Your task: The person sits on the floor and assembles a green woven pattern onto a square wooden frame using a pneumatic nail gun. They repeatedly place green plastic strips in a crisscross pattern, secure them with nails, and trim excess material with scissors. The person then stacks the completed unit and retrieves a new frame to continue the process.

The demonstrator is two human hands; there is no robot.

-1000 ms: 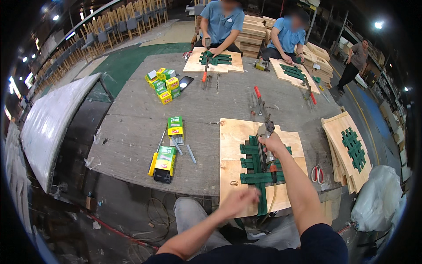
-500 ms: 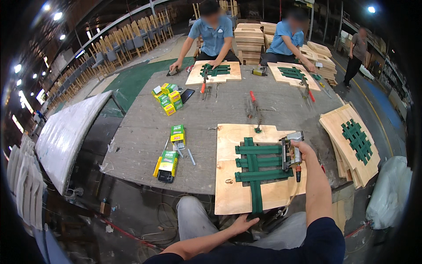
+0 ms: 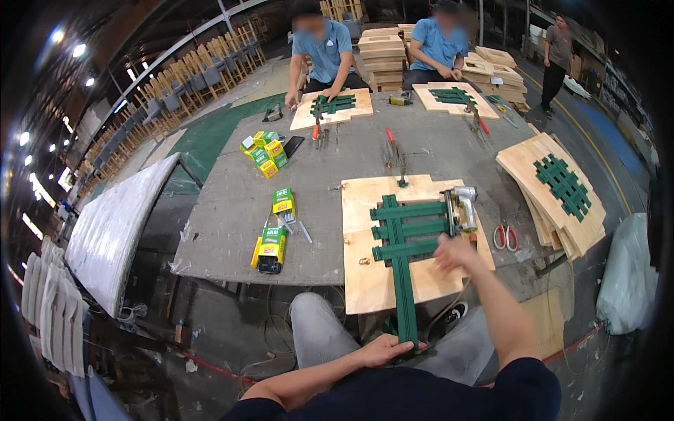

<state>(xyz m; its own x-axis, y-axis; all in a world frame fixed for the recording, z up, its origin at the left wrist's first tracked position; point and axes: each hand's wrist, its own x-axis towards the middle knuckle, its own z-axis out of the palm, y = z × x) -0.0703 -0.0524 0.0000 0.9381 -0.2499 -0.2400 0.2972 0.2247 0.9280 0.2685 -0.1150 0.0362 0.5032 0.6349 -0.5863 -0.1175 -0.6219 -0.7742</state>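
A wooden frame panel [image 3: 356, 281] lies before me on the table, with green webbing straps [image 3: 414, 229] crossing its opening. One upright strap [image 3: 401, 288] runs over the panel's near edge toward my lap. My left hand [image 3: 386, 349] is closed on its lower end, thumb on top. Over the panel's right part hovers my right hand [image 3: 455, 255], holding no tool; its fingers are smeared by motion. Just beyond it a metal staple gun [image 3: 461, 210] rests on the panel at the straps' right ends.
Red-handled pliers [image 3: 505, 237] lie right of the panel, beside stacked strapped panels [image 3: 554, 189]. Boxes of staples [image 3: 271, 245] stand at left, more boxes [image 3: 265, 153] and a phone [image 3: 293, 146] farther back. Two co-workers [image 3: 324, 56] [image 3: 437, 52] sit across the table [image 3: 232, 210] with similar panels.
My right hand has let go of the staple gun and moved left and nearer. My left hand has taken hold of the strap's lower end. The view has shifted slightly.
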